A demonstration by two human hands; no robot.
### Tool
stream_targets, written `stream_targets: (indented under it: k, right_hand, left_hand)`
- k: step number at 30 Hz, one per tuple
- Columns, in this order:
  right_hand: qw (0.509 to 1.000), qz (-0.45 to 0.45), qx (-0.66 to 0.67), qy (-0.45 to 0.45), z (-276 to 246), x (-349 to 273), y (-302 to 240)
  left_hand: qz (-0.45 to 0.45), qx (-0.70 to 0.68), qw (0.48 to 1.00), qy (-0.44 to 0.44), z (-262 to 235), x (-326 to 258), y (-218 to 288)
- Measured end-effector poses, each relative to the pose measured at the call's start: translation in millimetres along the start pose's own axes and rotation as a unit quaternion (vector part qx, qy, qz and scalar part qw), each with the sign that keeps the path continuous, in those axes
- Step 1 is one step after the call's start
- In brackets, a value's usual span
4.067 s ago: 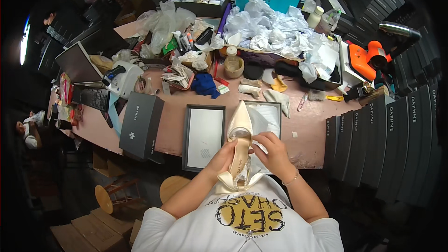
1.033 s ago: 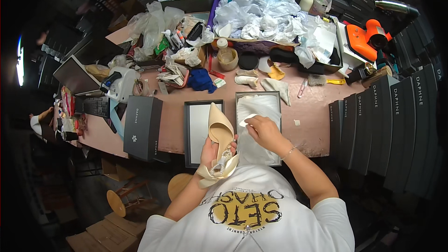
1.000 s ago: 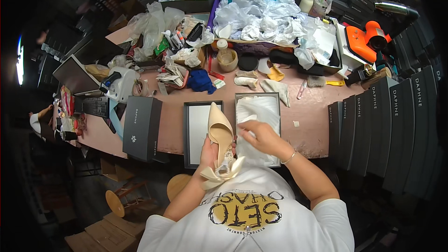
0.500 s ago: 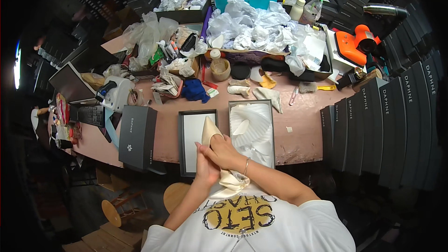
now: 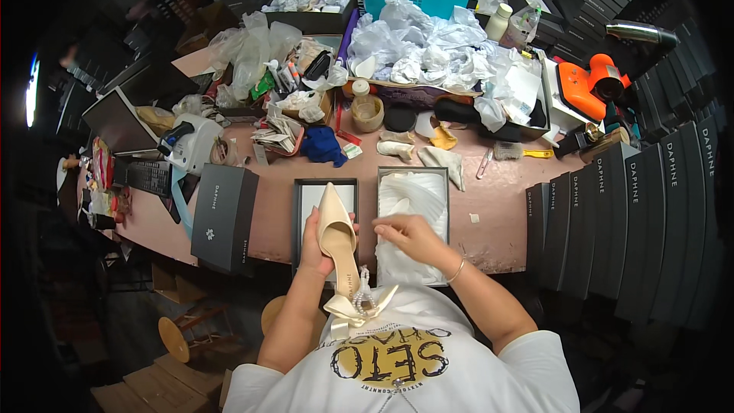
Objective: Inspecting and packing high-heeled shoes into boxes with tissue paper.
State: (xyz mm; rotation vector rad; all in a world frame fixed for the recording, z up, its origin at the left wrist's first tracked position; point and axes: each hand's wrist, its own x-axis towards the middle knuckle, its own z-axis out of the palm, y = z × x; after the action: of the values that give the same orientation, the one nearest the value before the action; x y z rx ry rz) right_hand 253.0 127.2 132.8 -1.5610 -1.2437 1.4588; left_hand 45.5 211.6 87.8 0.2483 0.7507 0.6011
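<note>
Head view looks straight down on a pinkish-brown bench (image 5: 505,214) with a smooth, worn top. At the lower middle of the frame the left hand (image 5: 312,239) has its grip wrapped around the waist of a cream pointed-toe shoe (image 5: 336,233), fingers closed on its sides. The shoe is glossy and slender, its sharp toe aimed toward the top of the frame, and it is held over the shallow box lid (image 5: 325,206), a dark-rimmed rectangle with a pale inside. At the shoe's heel end, near the person's chest, hang a satin-like ribbon bow (image 5: 344,310) and a string of small pearly beads (image 5: 361,297).

Just to the right, the right hand (image 5: 409,233) lies with fingers loosely curled on white tissue paper (image 5: 417,199), soft and creased, that fills the open shoe box (image 5: 413,226); whether the fingers pinch the paper cannot be told. A thin bangle (image 5: 456,271) circles that wrist.

Left of the lid lies a closed charcoal box (image 5: 224,216), matte and rectangular. Along the right edge of the frame stands a stack of dark boxes (image 5: 650,206) on edge. Across the upper middle lies a heap of crumpled white paper (image 5: 436,53), with an orange power tool (image 5: 589,84) at the upper right and a blue cloth (image 5: 323,145) bunched near the centre.
</note>
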Motion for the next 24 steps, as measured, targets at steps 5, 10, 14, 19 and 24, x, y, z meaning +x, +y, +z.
stream_targets:
  k: [5,10,14,19,24]
  right_hand:
    - [0.811,-0.154,-0.562,0.05,-8,54,72]
    - [0.908,-0.181,-0.324,0.195,-4,47,94]
    - [0.943,-0.083,0.264,0.186,9,-8,15]
    - [0.974,-0.124,0.119,0.151,59,-23,27]
    - [0.913,-0.228,-0.303,0.149,49,-24,23]
  left_hand:
    - [-0.044,-0.022,0.998,-0.025,26,-24,-24]
    - [-0.061,-0.068,0.996,-0.013,13,-44,-29]
    - [0.002,-0.028,0.998,0.059,26,-42,-29]
    - [0.052,-0.012,0.999,-0.011,22,-28,-40]
    - [0.053,0.022,0.998,0.031,39,-29,-41]
